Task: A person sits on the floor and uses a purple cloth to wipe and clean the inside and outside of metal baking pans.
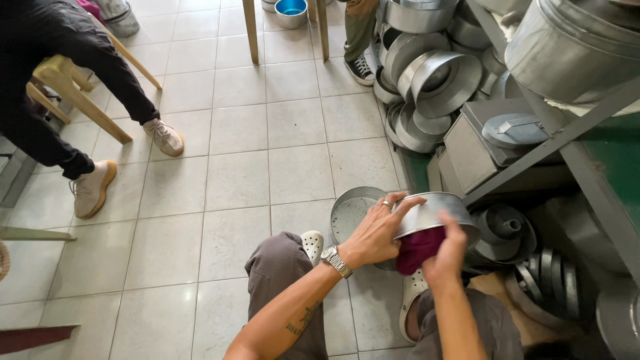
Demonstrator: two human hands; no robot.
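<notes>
Pale grey floor tiles [233, 180] fill the left and centre of the frame; upper left, a seated person's dark trouser legs and beige shoes [93, 187] beside wooden chair legs [80, 100]. Lower centre, the wearer's grey-trousered knees and white perforated clogs [312, 243]. Left hand [377, 233], ringed and wrist-watched, fingers spread and curled over the near rim of a round metal pan [433, 213], gripping it. The pan is held tilted, its open side turned toward the lower right, directly between both hands. Right hand [448, 257] closed on a maroon cloth [417, 248], pressing it against the pan's underside; this hand lies nearer the body. Behind, on the floor, a shallow perforated metal tray [350, 213]. Right side: stacked metal tins [433, 80] and a grey shelf frame [553, 140].
</notes>
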